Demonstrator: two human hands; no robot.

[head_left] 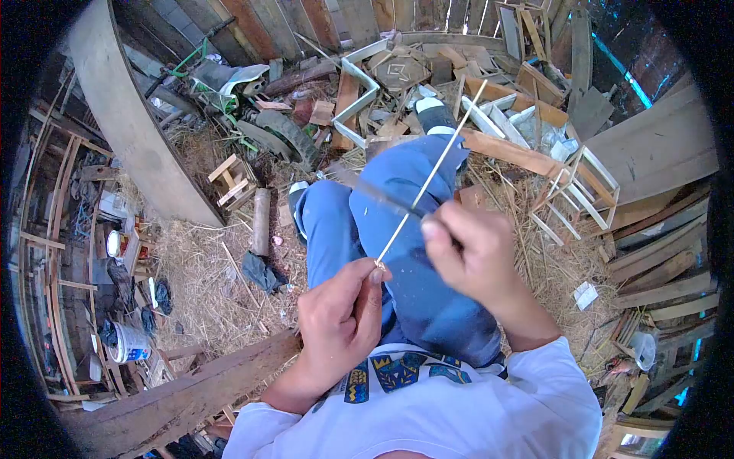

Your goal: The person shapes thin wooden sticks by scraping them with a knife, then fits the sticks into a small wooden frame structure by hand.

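Note:
My left hand (pixel 342 310) pinches the near end of a thin, pale wooden stick (pixel 434 172), which slants up and away over my lap. Closed round the handle of a knife (pixel 380 195) is my right hand (pixel 475 249), just right of the stick. Motion blurs the knife's blade, which points to the upper left and crosses the stick; whether it touches the wood I cannot tell. My fingers cover most of the handle. Below both stretch my legs in blue trousers (pixel 417 283), with small pale specks on the cloth.
Straw (pixel 199 283) covers the floor. Scrap wood lies ahead, with a white-painted frame (pixel 589 191) at right. A wheel (pixel 287 138) stands behind a small wooden piece (pixel 232 182). A beam (pixel 191 386) crosses at lower left, near a white bucket (pixel 126 342).

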